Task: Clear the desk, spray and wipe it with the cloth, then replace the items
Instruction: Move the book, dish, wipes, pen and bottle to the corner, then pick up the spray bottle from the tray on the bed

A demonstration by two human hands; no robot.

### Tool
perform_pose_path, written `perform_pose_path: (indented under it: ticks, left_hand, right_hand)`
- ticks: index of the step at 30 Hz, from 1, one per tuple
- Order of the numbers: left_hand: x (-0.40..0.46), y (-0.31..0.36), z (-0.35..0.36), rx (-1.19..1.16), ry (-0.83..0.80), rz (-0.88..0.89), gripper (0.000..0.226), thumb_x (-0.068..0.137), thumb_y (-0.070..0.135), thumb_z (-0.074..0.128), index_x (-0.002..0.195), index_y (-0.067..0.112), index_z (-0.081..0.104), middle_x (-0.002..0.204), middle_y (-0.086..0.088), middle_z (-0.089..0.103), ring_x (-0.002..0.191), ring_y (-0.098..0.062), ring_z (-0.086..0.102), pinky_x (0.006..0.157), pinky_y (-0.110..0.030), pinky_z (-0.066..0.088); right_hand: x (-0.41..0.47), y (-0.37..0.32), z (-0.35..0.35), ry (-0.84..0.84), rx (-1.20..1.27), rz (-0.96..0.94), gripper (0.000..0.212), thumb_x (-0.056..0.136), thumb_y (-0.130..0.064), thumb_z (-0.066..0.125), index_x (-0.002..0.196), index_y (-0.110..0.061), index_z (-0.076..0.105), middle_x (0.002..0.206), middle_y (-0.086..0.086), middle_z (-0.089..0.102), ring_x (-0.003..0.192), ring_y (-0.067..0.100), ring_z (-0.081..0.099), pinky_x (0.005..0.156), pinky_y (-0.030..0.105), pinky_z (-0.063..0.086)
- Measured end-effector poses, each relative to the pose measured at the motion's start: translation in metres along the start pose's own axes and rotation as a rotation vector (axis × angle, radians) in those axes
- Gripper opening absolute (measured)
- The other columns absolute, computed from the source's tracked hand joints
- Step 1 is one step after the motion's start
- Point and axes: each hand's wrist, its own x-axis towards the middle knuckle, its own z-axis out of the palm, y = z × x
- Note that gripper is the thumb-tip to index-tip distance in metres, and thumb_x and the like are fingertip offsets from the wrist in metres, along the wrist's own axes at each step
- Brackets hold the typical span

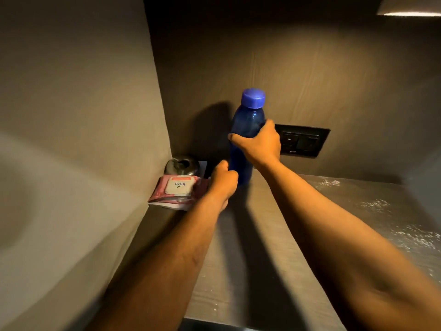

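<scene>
Outstretched, right hand [259,144] wraps its fingers round the upright blue bottle [247,130]; left hand [223,182] beside its base, fingers curled, apparently empty.

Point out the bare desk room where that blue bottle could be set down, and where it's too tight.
Bare desk runs between the two forearms and right of the right arm, below the socket panel, though that side is speckled. The left back corner is crowded: wipes pack, dark round object, blue bottle, left hand, right hand.

Home desk nook — wall socket [301,141], wet-wipes pack [177,191], blue bottle [247,137].
</scene>
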Motion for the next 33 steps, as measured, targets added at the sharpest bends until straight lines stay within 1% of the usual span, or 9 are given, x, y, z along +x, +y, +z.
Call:
perform_pose_path:
  ticks: [3, 7, 10, 16, 19, 22, 25, 30, 33]
  left_hand:
    - [0.013, -0.004, -0.024, -0.014, -0.006, -0.020, 0.026, 0.080, -0.006, 0.039, 0.096, 0.011, 0.052, 0.096, -0.011, 0.058, 0.091, -0.022, 0.053, 0.079, -0.039, 0.045]
    - [0.025, -0.009, -0.047, -0.145, -0.067, -0.107, 0.032, 0.081, -0.007, 0.037, 0.090, 0.019, 0.055, 0.109, -0.017, 0.062, 0.101, -0.030, 0.056, 0.090, -0.047, 0.049]
    - [0.032, -0.010, -0.057, -0.280, -0.097, -0.179, 0.037, 0.081, -0.005, 0.038, 0.093, 0.023, 0.058, 0.118, -0.015, 0.060, 0.109, -0.029, 0.056, 0.085, -0.041, 0.053]
    - [0.033, -0.015, -0.050, -0.265, -0.168, -0.203, 0.046, 0.085, -0.005, 0.038, 0.118, 0.024, 0.054, 0.121, -0.007, 0.055, 0.109, -0.023, 0.053, 0.076, -0.031, 0.047]
    - [0.034, -0.014, -0.044, -0.206, -0.125, -0.160, 0.033, 0.086, -0.003, 0.040, 0.100, 0.021, 0.058, 0.117, -0.014, 0.060, 0.100, -0.022, 0.054, 0.081, -0.035, 0.045]
    - [0.023, -0.019, -0.032, -0.198, -0.004, -0.101, 0.039, 0.087, 0.001, 0.045, 0.122, 0.011, 0.058, 0.129, -0.025, 0.057, 0.112, -0.035, 0.057, 0.097, -0.045, 0.045]
    - [-0.015, -0.020, 0.001, -0.191, 0.029, -0.080, 0.043, 0.088, 0.006, 0.049, 0.131, 0.013, 0.054, 0.130, -0.019, 0.058, 0.119, -0.037, 0.055, 0.106, -0.050, 0.041]
    - [-0.110, -0.014, 0.088, -0.147, -0.194, -0.038, 0.039, 0.089, 0.006, 0.051, 0.126, 0.013, 0.058, 0.126, -0.019, 0.061, 0.119, -0.040, 0.054, 0.100, -0.049, 0.044]
    - [-0.182, -0.017, 0.154, -0.108, -0.343, 0.064, 0.038, 0.091, 0.004, 0.052, 0.128, 0.010, 0.057, 0.127, -0.011, 0.062, 0.115, -0.024, 0.059, 0.098, -0.034, 0.045]
  right_hand:
    - [0.001, -0.010, 0.025, -0.029, 0.035, 0.026, 0.079, 0.055, -0.053, 0.085, 0.114, -0.017, 0.047, 0.114, 0.004, 0.062, 0.099, 0.024, 0.063, 0.076, 0.039, 0.053]
    - [-0.003, -0.012, 0.045, -0.047, 0.099, 0.045, 0.074, 0.056, -0.052, 0.085, 0.108, -0.020, 0.044, 0.111, 0.001, 0.060, 0.101, 0.024, 0.063, 0.083, 0.043, 0.055]
    - [-0.005, -0.009, 0.050, -0.042, 0.140, 0.048, 0.075, 0.056, -0.053, 0.085, 0.109, -0.024, 0.041, 0.111, -0.002, 0.057, 0.101, 0.021, 0.060, 0.085, 0.044, 0.056]
    - [-0.012, -0.002, 0.036, -0.121, 0.157, 0.067, 0.084, 0.067, -0.043, 0.085, 0.133, -0.016, 0.040, 0.132, 0.006, 0.056, 0.115, 0.023, 0.058, 0.094, 0.043, 0.054]
    - [-0.018, 0.001, 0.019, -0.221, 0.091, 0.063, 0.082, 0.075, -0.044, 0.080, 0.139, -0.013, 0.041, 0.138, 0.011, 0.054, 0.120, 0.025, 0.056, 0.095, 0.039, 0.053]
    - [-0.034, 0.016, -0.009, -0.163, 0.061, 0.060, 0.072, 0.079, -0.046, 0.076, 0.136, -0.012, 0.048, 0.134, 0.011, 0.057, 0.118, 0.023, 0.056, 0.096, 0.038, 0.051]
    - [-0.064, 0.048, -0.052, -0.037, 0.054, 0.111, 0.060, 0.081, -0.042, 0.076, 0.127, -0.010, 0.057, 0.122, 0.011, 0.064, 0.111, 0.023, 0.061, 0.096, 0.039, 0.050]
    - [-0.124, 0.118, -0.170, 0.144, 0.072, 0.254, 0.046, 0.082, -0.035, 0.076, 0.119, -0.012, 0.061, 0.098, 0.003, 0.063, 0.092, 0.019, 0.061, 0.089, 0.036, 0.051]
    - [-0.169, 0.167, -0.272, 0.273, 0.046, 0.315, 0.043, 0.083, -0.040, 0.073, 0.118, -0.018, 0.061, 0.093, -0.002, 0.064, 0.092, 0.019, 0.064, 0.088, 0.037, 0.055]
